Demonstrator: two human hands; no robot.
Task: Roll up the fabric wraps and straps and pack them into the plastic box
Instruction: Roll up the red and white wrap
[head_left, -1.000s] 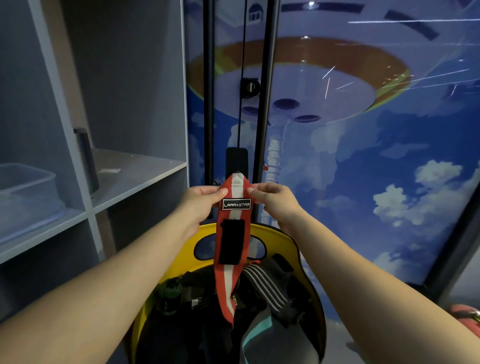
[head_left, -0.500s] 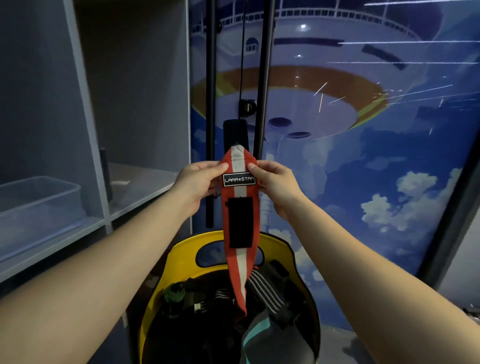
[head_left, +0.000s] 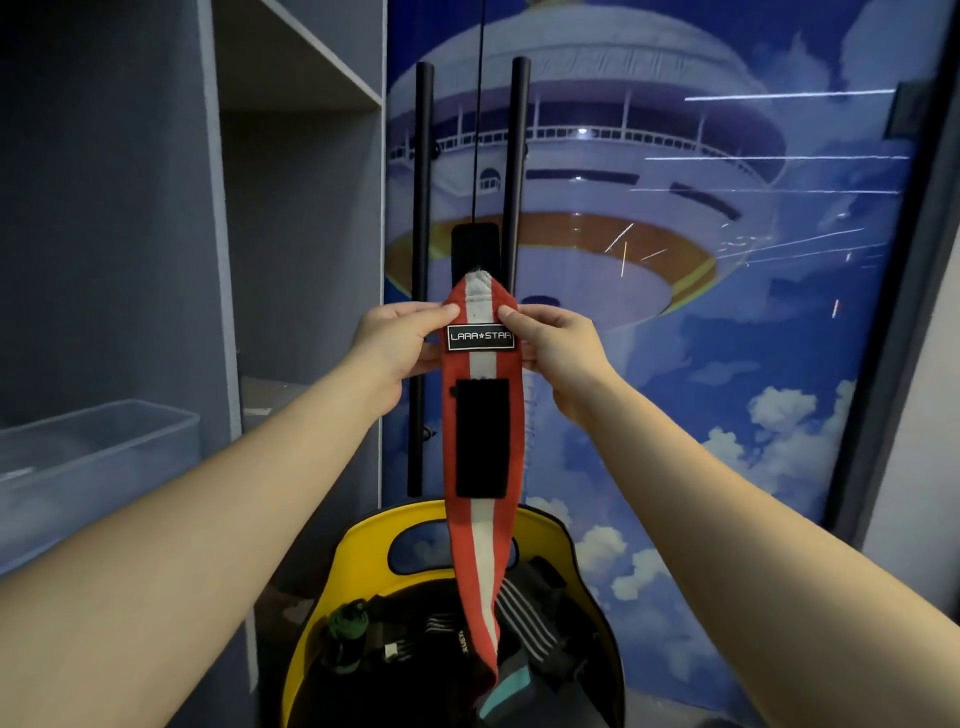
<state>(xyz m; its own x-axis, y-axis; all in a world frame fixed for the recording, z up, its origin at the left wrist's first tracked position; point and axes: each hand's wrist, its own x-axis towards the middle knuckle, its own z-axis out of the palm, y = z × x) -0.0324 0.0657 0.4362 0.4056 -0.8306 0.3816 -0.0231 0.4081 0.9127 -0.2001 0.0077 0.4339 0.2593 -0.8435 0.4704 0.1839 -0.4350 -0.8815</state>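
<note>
Left hand (head_left: 392, 343) and right hand (head_left: 558, 348) pinch red-white wrap (head_left: 483, 530) at its top; it hangs unrolled above yellow chair (head_left: 358, 571).

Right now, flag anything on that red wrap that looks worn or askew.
The red and white wrist wrap, pinched at its top by the left hand and right hand, shows a frayed, greyed top edge. Its lower tail twists as it hangs over the yellow chair. Nothing else stands out.
</note>
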